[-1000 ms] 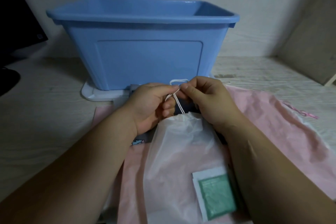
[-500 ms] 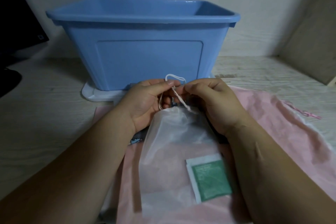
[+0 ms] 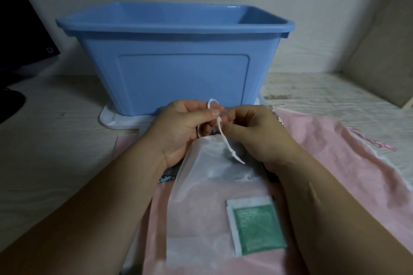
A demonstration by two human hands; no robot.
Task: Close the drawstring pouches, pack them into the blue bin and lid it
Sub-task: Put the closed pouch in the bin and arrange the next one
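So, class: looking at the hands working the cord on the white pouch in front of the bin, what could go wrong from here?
1. The white cord is thin, and its knotted end hangs loose; it may slip from the left hand or right hand, leaving the white pouch open.
2. The white pouch lies on the pink pouch; lifting one may drag the other.
3. The blue bin stands on a white lid, so it must be moved before lidding.

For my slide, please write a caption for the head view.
Both hands tie the white cord of a translucent drawstring pouch before the open blue plastic bin.
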